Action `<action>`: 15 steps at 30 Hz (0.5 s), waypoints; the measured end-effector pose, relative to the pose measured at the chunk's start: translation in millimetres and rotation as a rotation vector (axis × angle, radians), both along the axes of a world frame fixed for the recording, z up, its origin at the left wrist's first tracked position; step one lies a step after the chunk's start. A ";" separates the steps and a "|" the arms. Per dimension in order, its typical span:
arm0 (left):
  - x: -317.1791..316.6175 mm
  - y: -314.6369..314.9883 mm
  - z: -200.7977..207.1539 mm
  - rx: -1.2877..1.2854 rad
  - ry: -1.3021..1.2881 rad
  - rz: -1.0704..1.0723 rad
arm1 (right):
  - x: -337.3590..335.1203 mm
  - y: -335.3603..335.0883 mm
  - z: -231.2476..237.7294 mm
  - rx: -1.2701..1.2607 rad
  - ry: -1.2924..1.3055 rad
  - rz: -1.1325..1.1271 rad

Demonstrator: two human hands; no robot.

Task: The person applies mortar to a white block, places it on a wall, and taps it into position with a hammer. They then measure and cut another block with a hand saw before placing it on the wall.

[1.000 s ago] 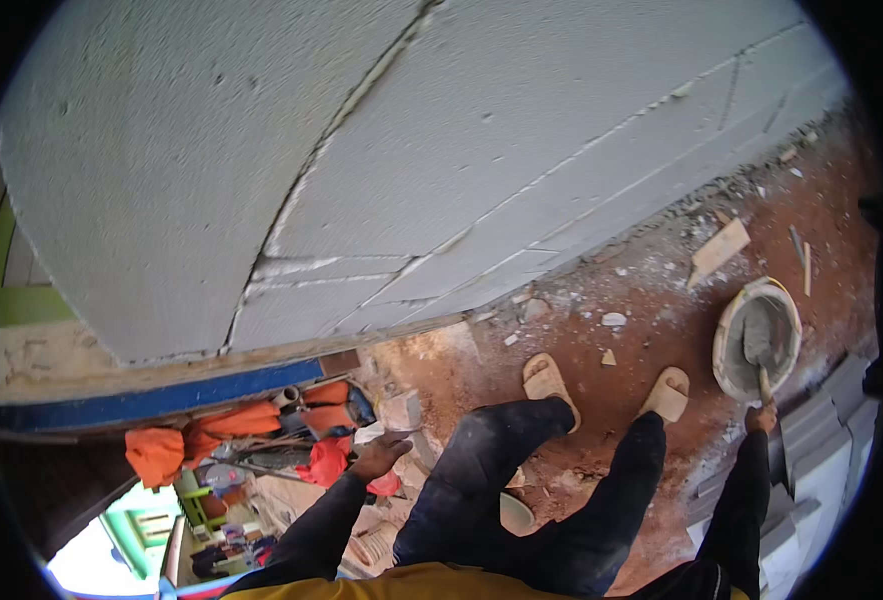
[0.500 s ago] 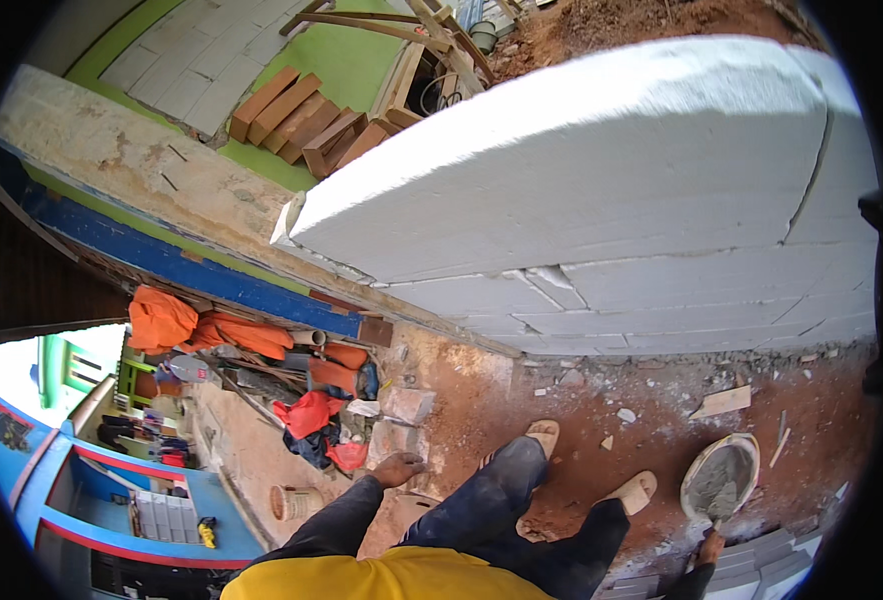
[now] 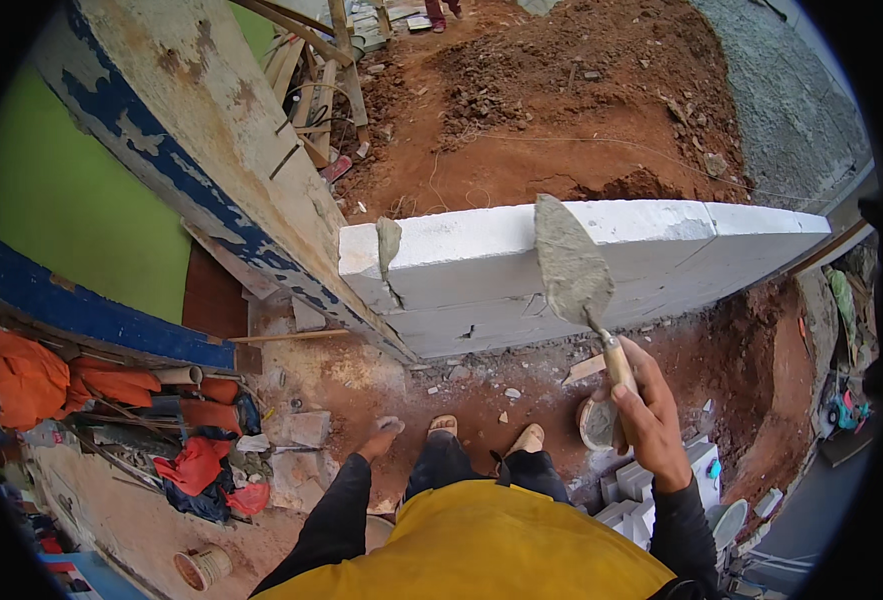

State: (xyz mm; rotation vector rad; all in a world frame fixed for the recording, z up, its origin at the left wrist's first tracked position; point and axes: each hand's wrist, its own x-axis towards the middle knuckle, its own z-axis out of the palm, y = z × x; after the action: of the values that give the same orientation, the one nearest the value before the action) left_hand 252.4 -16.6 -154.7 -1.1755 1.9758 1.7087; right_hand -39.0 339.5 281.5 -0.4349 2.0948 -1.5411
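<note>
My right hand (image 3: 649, 415) is closed around the wooden handle of a pointed trowel (image 3: 573, 262), raised in front of the low white block wall (image 3: 471, 290). Grey mortar coats its blade, which overlaps the wall's top edge in the picture. Behind this hand, a round bucket (image 3: 595, 420) with grey mortar stands on the ground, partly hidden. My left hand (image 3: 381, 440) hangs low by my left leg, its fingers loosely stretched, with nothing visible in it. Grey mortar (image 3: 389, 250) sits on the wall's left end and runs down a joint.
A weathered post (image 3: 211, 130) adjoins the wall's left end. White blocks (image 3: 616, 510) are stacked at my lower right. Orange cloths (image 3: 36, 380), rubble and a bucket (image 3: 204, 568) lie left. Beyond the wall are red soil (image 3: 561, 100), timbers and a person's legs (image 3: 434, 14).
My right hand has lifted the trowel from the mortar bucket up before the wall. The view has swung toward the wall's left end and the soil behind. My left hand still hangs low.
</note>
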 end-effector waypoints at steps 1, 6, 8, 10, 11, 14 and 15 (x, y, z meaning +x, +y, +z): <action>-0.9 -8.1 9.9 -0.010 0.022 0.018 | -5.9 -25.9 16.3 0.050 -0.022 0.091; 30.1 -34.0 33.1 0.107 0.059 0.384 | -18.1 -103.6 54.5 0.343 -0.023 0.277; 51.9 -33.4 25.0 0.095 0.064 0.445 | -12.4 -123.6 55.4 0.320 0.010 0.350; 75.2 -28.3 15.1 0.066 0.035 0.472 | -2.3 -141.8 54.2 0.346 0.025 0.382; 85.4 -24.5 10.7 0.084 0.046 0.469 | 3.4 -151.2 53.4 0.341 0.019 0.389; 105.9 -10.1 1.8 0.150 0.018 0.496 | 23.9 -172.2 54.0 0.318 -0.093 0.364; 112.0 -6.1 1.3 0.159 -0.003 0.510 | 29.8 -177.2 54.9 0.314 -0.071 0.355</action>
State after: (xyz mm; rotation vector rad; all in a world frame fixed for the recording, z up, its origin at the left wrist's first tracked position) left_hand 364.4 -22.8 -153.4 -1.7223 1.5849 2.0430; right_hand -9.2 162.3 336.3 -0.5879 2.0259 -0.9945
